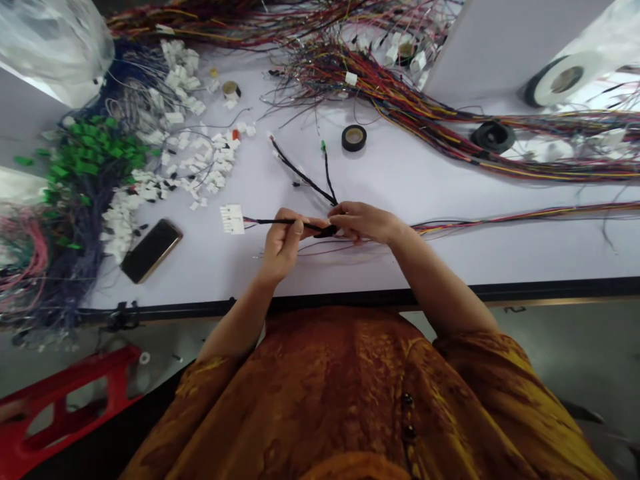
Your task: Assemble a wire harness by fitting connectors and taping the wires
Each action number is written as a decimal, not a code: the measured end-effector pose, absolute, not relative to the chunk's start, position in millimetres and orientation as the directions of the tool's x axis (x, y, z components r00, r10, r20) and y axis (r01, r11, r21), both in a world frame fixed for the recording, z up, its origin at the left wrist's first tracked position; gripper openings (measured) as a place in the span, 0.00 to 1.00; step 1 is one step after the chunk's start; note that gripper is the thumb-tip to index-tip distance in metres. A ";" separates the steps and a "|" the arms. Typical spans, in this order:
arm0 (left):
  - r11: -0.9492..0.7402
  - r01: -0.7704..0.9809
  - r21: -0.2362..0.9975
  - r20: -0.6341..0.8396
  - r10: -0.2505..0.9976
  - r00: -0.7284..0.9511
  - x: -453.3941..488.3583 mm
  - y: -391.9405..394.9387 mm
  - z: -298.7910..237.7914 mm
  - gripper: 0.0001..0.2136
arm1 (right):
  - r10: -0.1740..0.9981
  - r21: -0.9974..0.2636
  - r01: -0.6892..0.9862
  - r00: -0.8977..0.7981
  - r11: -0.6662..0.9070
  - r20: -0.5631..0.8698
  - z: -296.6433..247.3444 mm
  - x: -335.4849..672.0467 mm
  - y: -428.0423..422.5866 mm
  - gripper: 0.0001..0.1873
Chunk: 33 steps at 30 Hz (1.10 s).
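Harness: a black-wrapped wire harness (300, 175) sits on the table, forking away from the hands, one branch tipped by a green connector (323, 145).
Left grip: the left hand (283, 243) is closed, thumb and fingers pinching a wrapped branch.
Right grip: the right hand (363, 223) is closed around the fork, beside the left.
Long axis: the held branch runs crosswise, leftward to a white connector (232, 219); the left hand is nearer it.
Table: a pale table (400, 263) carries a black tape roll (354, 138), a phone (151, 251), loose white connectors (175, 87) and multicoloured wire bundles (450, 127).
Floor: a red plastic frame (65, 407) stands below the table's edge.
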<state>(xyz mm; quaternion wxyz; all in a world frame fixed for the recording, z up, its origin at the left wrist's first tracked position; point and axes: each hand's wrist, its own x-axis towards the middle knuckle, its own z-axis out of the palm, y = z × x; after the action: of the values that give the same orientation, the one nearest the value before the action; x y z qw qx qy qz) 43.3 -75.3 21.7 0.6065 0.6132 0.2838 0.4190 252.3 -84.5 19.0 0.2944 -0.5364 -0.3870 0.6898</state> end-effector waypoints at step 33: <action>-0.240 0.170 0.956 0.134 0.870 0.475 80.9 -51.0 8.2 0.10 | 0.939 -0.928 -0.323 0.219 -0.186 -0.264 -1.1 245.1 -96.3 0.17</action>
<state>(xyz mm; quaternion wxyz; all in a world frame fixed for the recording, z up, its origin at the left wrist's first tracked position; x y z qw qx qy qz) 80.9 -51.0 8.2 0.4932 0.7029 0.3700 0.3546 245.1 -96.3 -1.1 0.5692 -0.5343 -0.2882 0.5545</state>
